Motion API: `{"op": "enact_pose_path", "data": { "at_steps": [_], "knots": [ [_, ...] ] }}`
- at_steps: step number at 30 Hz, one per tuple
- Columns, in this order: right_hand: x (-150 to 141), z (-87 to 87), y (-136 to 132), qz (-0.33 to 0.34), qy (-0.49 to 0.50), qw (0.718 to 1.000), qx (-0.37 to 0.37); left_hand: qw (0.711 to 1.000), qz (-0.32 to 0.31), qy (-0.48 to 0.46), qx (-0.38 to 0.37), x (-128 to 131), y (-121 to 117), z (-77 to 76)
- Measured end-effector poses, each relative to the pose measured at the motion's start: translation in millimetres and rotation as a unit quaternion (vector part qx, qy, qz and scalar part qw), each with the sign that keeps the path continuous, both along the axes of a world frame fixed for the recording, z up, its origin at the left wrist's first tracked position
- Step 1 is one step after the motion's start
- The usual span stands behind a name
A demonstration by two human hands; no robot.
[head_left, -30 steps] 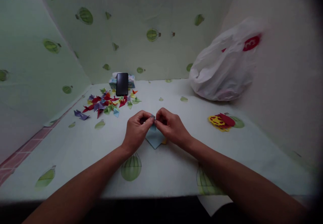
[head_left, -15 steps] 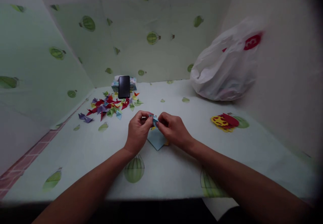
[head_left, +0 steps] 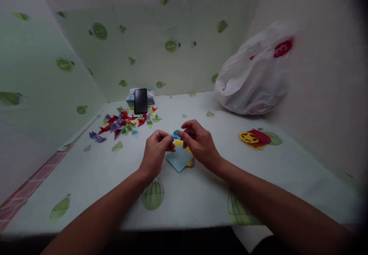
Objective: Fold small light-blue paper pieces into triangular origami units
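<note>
Between my two hands is a small piece of folded blue paper [head_left: 176, 134]. My left hand [head_left: 156, 147] pinches its left side between thumb and fingers. On the other side my right hand [head_left: 199, 142] has its thumb and a fingertip on the paper, with its upper fingers curled and raised. Just below them, a light blue paper square [head_left: 179, 159] lies corner-down on the table, on top of yellow paper [head_left: 189, 153]. A purple edge shows under that stack at the right.
Several folded paper cranes [head_left: 123, 124] in mixed colours lie at the back left. Behind them a phone [head_left: 140, 101] leans on a tissue box [head_left: 151, 97]. A white plastic bag [head_left: 253, 78] stands back right, with red and yellow paper cutouts [head_left: 255, 138] nearer.
My right hand's upper fingers have lifted and opened away from the folded blue paper, which shows more now. More of the yellow paper below is uncovered. The view has shifted slightly.
</note>
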State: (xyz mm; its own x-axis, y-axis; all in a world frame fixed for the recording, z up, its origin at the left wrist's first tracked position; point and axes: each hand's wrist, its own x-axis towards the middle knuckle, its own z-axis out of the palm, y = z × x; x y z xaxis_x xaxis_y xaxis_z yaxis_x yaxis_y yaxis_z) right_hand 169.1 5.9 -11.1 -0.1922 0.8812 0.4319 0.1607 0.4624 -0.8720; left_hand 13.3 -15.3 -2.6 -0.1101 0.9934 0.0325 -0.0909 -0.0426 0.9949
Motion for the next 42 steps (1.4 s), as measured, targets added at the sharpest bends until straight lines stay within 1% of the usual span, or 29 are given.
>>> {"op": "enact_pose_path", "data": {
  "at_steps": [2, 3, 5, 8, 14, 19, 21, 25, 27, 30, 32, 35, 40, 42],
  "knots": [
    [-1, -2.4, 1, 0.017, 0.039, 0.999, -0.009, 0.995, 0.009, -0.096, -0.027, 0, 0, 0.4],
    [-1, -3.8, 1, 0.021, 0.043, 0.999, -0.010, 0.991, 0.012, -0.126, -0.034, 0, 0, 0.5],
    [-2, -6.5, 2, 0.036, 0.043, 0.998, -0.022, 0.987, 0.004, -0.155, -0.044, 1, 0, 1.0],
    [-4, -8.6, 4, 0.064, 0.078, 0.993, -0.057, 0.985, -0.025, -0.161, -0.051, 3, -2, 1.6],
    [-4, -8.2, 7, 0.072, 0.143, 0.980, -0.119, 0.983, -0.059, -0.163, -0.057, 7, -6, 1.6],
    [-6, -9.6, 7, 0.095, 0.211, 0.954, -0.190, 0.982, -0.075, -0.160, -0.066, 7, -5, 0.1],
    [-6, -9.5, 6, 0.092, 0.225, 0.948, -0.205, 0.983, -0.079, -0.153, -0.069, 7, -5, -1.0],
    [-6, -7.2, 6, 0.053, 0.189, 0.964, -0.178, 0.989, -0.076, -0.116, -0.059, 9, -7, -3.1],
    [-4, -5.6, 5, 0.032, 0.163, 0.974, -0.157, 0.992, -0.078, -0.085, -0.052, 10, -8, -2.8],
    [-2, -3.8, 6, 0.017, 0.143, 0.979, -0.143, 0.995, -0.080, -0.031, -0.046, 8, -8, -0.4],
    [-1, -3.4, 7, 0.025, 0.150, 0.978, -0.145, 0.997, -0.060, -0.026, -0.035, 5, -6, 1.2],
    [-1, -3.8, 9, 0.043, 0.165, 0.973, -0.153, 0.998, -0.026, -0.061, -0.014, 1, 0, 1.0],
    [-3, -5.1, 8, 0.070, 0.157, 0.973, -0.153, 0.996, -0.060, -0.071, -0.007, 0, 4, -4.2],
    [-4, -5.5, 7, 0.079, 0.154, 0.973, -0.150, 0.995, -0.062, -0.072, -0.004, 1, 3, -5.1]
  ]
}}
